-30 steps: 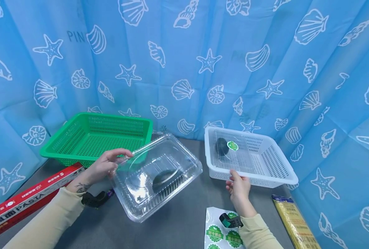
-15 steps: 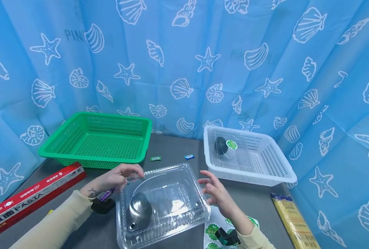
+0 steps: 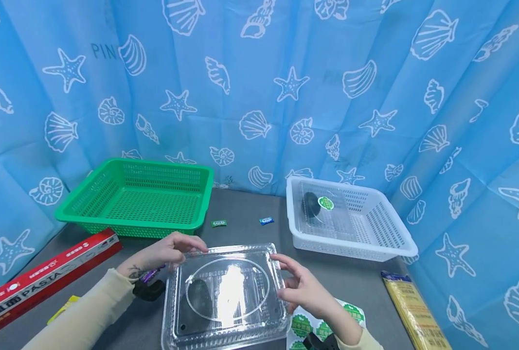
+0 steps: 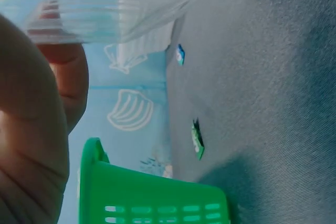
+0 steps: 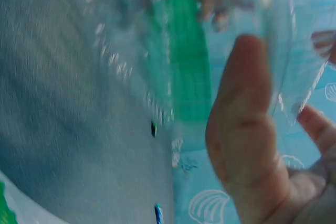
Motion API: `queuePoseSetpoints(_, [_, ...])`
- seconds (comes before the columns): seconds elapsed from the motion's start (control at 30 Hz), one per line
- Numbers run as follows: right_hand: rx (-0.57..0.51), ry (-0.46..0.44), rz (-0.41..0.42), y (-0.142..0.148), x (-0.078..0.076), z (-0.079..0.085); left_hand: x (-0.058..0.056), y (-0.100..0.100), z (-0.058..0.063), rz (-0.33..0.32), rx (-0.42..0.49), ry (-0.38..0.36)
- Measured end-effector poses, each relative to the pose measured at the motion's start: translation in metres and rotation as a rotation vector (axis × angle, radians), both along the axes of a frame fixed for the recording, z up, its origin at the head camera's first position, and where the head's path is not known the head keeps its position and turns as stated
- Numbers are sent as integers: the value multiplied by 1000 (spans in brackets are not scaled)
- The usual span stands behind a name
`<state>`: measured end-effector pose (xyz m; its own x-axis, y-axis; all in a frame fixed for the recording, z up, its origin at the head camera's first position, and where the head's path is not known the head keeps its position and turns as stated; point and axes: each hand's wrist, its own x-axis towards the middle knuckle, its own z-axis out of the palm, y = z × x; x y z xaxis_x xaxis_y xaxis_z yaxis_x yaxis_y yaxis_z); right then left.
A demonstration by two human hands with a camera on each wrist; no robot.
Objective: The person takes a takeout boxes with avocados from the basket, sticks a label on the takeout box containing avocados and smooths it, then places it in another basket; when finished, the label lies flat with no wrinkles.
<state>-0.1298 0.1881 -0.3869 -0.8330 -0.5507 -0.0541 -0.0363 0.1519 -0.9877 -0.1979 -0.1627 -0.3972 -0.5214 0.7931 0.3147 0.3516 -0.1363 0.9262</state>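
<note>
Holding a clear box (image 3: pixel 246 311) near the front of the worktop (image 3: pixel 241 206), the two hands have it from both sides. The left hand (image 3: pixel 171 253) pinches the far left corner. The right hand (image 3: pixel 305 289) has its thumb and fingers bent around the right side. The box looks light and thin, so it may bend or crack if squeezed hard. Its shiny plastic could slip, so the rim near the corners seems best to hold. A dark lump (image 3: pixel 200 299) shows through its left half; I cannot tell what it is.

A sticker sheet (image 3: pixel 300 325) lies below the right hand, with a yellow pack (image 3: pixel 412 311) farther right. A long red box (image 3: pixel 46 276) lies on the left. Past the clear box are a green packet (image 3: pixel 218 223) and a blue packet (image 3: pixel 266 220), set apart. Farther back stand a green basket (image 3: pixel 128 228) on the left and a white basket (image 3: pixel 342 248) on the right. A blue curtain (image 3: pixel 250 92) hangs behind.
</note>
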Motion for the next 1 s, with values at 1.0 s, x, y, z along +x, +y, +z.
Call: queuePoseSetpoints(1.0, [130,-131,-310,9,-43,-21,32,38,-43,762,-250,-377])
